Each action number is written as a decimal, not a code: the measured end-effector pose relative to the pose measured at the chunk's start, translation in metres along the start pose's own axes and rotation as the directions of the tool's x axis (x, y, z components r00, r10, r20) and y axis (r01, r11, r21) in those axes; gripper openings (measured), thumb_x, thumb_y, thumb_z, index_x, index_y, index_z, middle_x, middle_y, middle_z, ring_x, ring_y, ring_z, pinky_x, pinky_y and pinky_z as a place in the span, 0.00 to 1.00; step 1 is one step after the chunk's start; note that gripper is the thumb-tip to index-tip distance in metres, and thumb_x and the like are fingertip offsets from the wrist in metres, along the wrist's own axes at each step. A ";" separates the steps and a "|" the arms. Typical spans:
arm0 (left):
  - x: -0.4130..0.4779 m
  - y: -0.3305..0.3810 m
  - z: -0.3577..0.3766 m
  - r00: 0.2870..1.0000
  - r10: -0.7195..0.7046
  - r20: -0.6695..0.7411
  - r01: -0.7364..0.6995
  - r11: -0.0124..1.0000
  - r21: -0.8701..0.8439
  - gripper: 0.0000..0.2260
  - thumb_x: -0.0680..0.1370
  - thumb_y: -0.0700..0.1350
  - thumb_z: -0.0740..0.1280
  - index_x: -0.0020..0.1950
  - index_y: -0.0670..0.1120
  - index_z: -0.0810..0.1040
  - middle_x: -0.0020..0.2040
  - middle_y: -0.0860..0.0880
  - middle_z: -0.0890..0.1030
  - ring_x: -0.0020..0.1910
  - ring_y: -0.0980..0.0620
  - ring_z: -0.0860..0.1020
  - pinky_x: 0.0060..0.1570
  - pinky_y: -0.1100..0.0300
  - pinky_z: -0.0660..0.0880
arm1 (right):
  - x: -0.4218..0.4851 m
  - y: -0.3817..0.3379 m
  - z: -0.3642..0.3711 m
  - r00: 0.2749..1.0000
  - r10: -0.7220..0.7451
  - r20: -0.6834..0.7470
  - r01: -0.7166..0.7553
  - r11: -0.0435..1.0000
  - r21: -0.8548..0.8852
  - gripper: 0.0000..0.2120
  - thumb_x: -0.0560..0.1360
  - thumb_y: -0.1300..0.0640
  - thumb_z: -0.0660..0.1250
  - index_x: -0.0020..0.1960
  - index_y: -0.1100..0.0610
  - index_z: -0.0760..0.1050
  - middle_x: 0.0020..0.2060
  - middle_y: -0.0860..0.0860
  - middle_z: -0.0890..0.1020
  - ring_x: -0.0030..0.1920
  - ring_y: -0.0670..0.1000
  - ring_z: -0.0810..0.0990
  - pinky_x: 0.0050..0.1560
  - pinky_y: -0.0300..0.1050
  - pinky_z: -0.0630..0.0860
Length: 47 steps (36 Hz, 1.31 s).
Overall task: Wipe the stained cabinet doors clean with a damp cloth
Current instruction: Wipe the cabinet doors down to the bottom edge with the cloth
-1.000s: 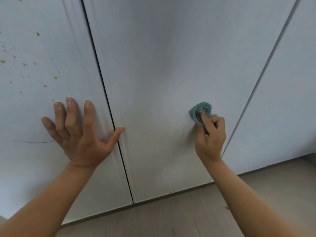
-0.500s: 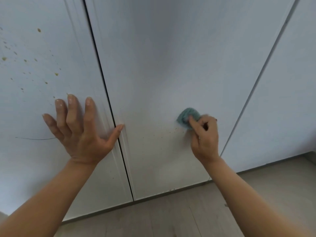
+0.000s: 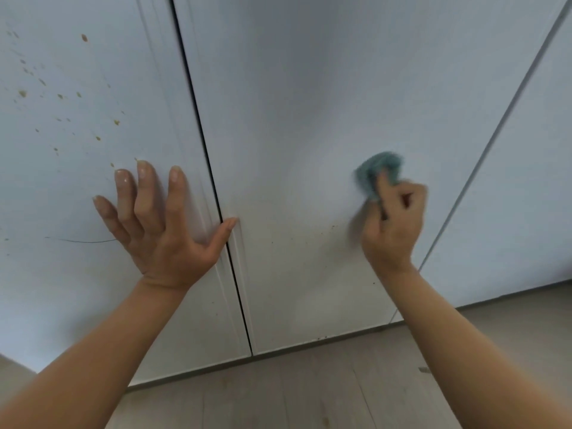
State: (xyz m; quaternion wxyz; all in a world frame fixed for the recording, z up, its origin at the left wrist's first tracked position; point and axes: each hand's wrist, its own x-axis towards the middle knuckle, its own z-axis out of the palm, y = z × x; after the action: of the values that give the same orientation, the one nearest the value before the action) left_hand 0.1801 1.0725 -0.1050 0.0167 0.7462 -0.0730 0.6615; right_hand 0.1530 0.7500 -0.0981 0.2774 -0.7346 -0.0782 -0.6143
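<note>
Three white cabinet doors fill the view. The left door [image 3: 71,187] carries several brown splatter stains on its upper part and a thin dark line low down. My left hand [image 3: 161,230] presses flat on that door with fingers spread, its thumb reaching the dark gap between doors. The middle door [image 3: 297,113] shows faint small specks near its lower half. My right hand [image 3: 394,224] grips a bunched teal cloth [image 3: 376,171] and holds it against the middle door; both look blurred by motion.
A third white door [image 3: 520,193] stands at the right, with no stains that I can see. Pale wood-look floor [image 3: 309,394] runs along the doors' bottom edge.
The cloth and my right hand slid left across the middle door, then back right and slightly up. My left hand stayed pressed on the left door.
</note>
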 end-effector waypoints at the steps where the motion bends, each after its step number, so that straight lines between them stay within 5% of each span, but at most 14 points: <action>1: 0.000 0.001 -0.001 1.000 -0.004 0.003 0.004 1.000 0.002 0.45 0.73 0.70 0.70 0.80 0.43 0.67 0.79 0.37 0.62 0.78 0.33 0.58 0.79 0.39 0.44 | -0.007 0.000 -0.003 0.988 -0.117 0.102 0.119 0.993 -0.014 0.18 0.78 0.71 0.61 0.66 0.64 0.79 0.45 0.53 0.70 0.42 0.58 0.72 0.41 0.50 0.70; 5: 0.001 0.003 -0.001 1.000 -0.007 0.005 0.007 1.000 0.000 0.45 0.73 0.70 0.70 0.81 0.43 0.65 0.79 0.38 0.62 0.78 0.33 0.58 0.79 0.39 0.45 | 0.003 0.007 -0.024 0.937 -0.279 0.209 0.295 0.954 -0.046 0.13 0.81 0.69 0.62 0.61 0.65 0.82 0.42 0.60 0.75 0.40 0.59 0.73 0.41 0.54 0.72; 11: 0.002 0.002 0.001 1.000 -0.001 -0.001 0.001 1.000 -0.003 0.45 0.73 0.70 0.70 0.80 0.43 0.65 0.78 0.37 0.62 0.77 0.32 0.59 0.79 0.39 0.44 | 0.057 0.004 -0.027 0.997 -0.019 -0.072 0.012 0.996 -0.092 0.22 0.75 0.74 0.62 0.67 0.62 0.79 0.46 0.58 0.72 0.46 0.55 0.73 0.51 0.32 0.69; 15: 0.001 0.002 0.001 1.000 -0.003 0.004 0.003 1.000 -0.004 0.44 0.73 0.70 0.70 0.80 0.43 0.65 0.78 0.37 0.62 0.77 0.32 0.59 0.79 0.39 0.44 | 0.038 -0.003 -0.004 0.994 -0.046 -0.100 0.039 0.997 -0.071 0.25 0.74 0.76 0.61 0.68 0.62 0.78 0.45 0.56 0.70 0.44 0.60 0.73 0.42 0.53 0.73; 19: 0.000 0.000 0.000 1.000 0.000 0.013 0.000 1.000 -0.006 0.45 0.73 0.69 0.71 0.81 0.44 0.65 0.79 0.38 0.61 0.78 0.33 0.58 0.79 0.39 0.45 | -0.019 -0.003 0.002 0.953 -0.260 0.157 0.276 0.957 -0.088 0.15 0.76 0.72 0.67 0.60 0.64 0.82 0.39 0.60 0.74 0.39 0.59 0.72 0.40 0.54 0.70; 23: 0.001 0.002 -0.001 1.000 -0.001 0.017 0.001 1.000 -0.007 0.45 0.73 0.69 0.71 0.81 0.44 0.64 0.79 0.38 0.61 0.78 0.33 0.58 0.79 0.39 0.45 | -0.041 0.007 -0.012 0.874 -0.319 0.367 0.359 0.932 -0.045 0.15 0.78 0.70 0.68 0.62 0.58 0.80 0.39 0.59 0.76 0.39 0.60 0.74 0.36 0.53 0.71; 25: 0.003 0.003 -0.001 1.000 -0.002 0.018 0.002 1.000 -0.010 0.45 0.73 0.69 0.71 0.81 0.44 0.64 0.79 0.38 0.61 0.78 0.33 0.58 0.79 0.39 0.45 | -0.026 0.007 -0.017 0.899 -0.310 0.310 0.343 0.938 -0.056 0.12 0.80 0.69 0.66 0.60 0.62 0.83 0.40 0.61 0.77 0.39 0.61 0.75 0.39 0.54 0.73; 28: 0.004 0.003 -0.001 1.000 0.000 0.013 0.001 1.000 -0.014 0.45 0.73 0.69 0.71 0.81 0.44 0.64 0.78 0.37 0.61 0.78 0.33 0.58 0.79 0.39 0.44 | 0.003 0.001 -0.018 0.993 -0.108 0.057 0.111 0.993 -0.050 0.15 0.79 0.73 0.62 0.62 0.66 0.81 0.44 0.63 0.75 0.44 0.59 0.74 0.47 0.49 0.74; 32: 0.002 0.001 0.001 1.000 0.000 0.006 0.000 1.000 -0.020 0.43 0.75 0.68 0.69 0.81 0.44 0.64 0.78 0.37 0.61 0.77 0.32 0.59 0.79 0.40 0.44 | 0.016 -0.010 0.001 0.985 0.105 -0.135 -0.102 0.994 0.031 0.20 0.77 0.75 0.61 0.67 0.65 0.77 0.47 0.57 0.69 0.46 0.58 0.73 0.47 0.44 0.73; 35: 0.000 0.001 0.001 1.000 -0.002 0.007 0.002 0.999 -0.034 0.41 0.76 0.66 0.69 0.82 0.45 0.63 0.79 0.37 0.61 0.78 0.32 0.58 0.79 0.39 0.44 | -0.004 -0.018 0.018 0.991 0.010 -0.136 -0.012 1.000 -0.012 0.19 0.77 0.74 0.61 0.66 0.65 0.78 0.46 0.54 0.69 0.43 0.60 0.72 0.42 0.55 0.71; 39: -0.001 0.000 0.000 1.000 0.005 0.020 -0.003 0.998 -0.057 0.40 0.77 0.65 0.68 0.82 0.46 0.62 0.79 0.38 0.61 0.79 0.34 0.56 0.79 0.39 0.44 | -0.050 -0.020 0.019 0.929 -0.326 0.176 0.341 0.938 -0.065 0.17 0.76 0.72 0.70 0.63 0.60 0.80 0.45 0.56 0.71 0.39 0.59 0.74 0.40 0.53 0.70; 42: -0.001 0.000 0.001 1.000 0.003 0.021 -0.002 0.999 -0.055 0.40 0.78 0.66 0.67 0.82 0.46 0.62 0.79 0.39 0.60 0.79 0.34 0.56 0.79 0.38 0.44 | -0.047 -0.013 0.010 0.882 -0.381 0.278 0.409 0.911 -0.049 0.21 0.74 0.73 0.71 0.63 0.57 0.80 0.43 0.58 0.75 0.39 0.59 0.74 0.39 0.53 0.72; 45: 0.001 0.002 0.001 1.000 -0.003 0.024 0.004 0.998 -0.063 0.40 0.77 0.65 0.67 0.82 0.46 0.62 0.79 0.39 0.60 0.79 0.35 0.55 0.79 0.38 0.44 | -0.017 -0.014 0.002 0.951 -0.265 0.157 0.273 0.962 -0.032 0.14 0.79 0.72 0.66 0.62 0.65 0.82 0.43 0.61 0.76 0.42 0.61 0.75 0.44 0.54 0.74; 47: 0.001 0.002 0.002 1.000 -0.006 0.023 0.007 0.998 -0.057 0.40 0.77 0.65 0.68 0.82 0.45 0.62 0.79 0.39 0.60 0.79 0.35 0.55 0.79 0.38 0.44 | 0.003 -0.024 0.003 1.000 -0.024 -0.016 0.024 0.999 0.034 0.16 0.80 0.72 0.61 0.65 0.66 0.79 0.47 0.53 0.73 0.46 0.56 0.74 0.50 0.46 0.74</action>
State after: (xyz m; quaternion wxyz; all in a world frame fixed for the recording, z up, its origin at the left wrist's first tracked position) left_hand 0.1819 1.0704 -0.1039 0.0393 0.7530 -0.0898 0.6507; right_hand 0.1456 0.7712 -0.0884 0.2832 -0.7240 -0.0955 -0.6217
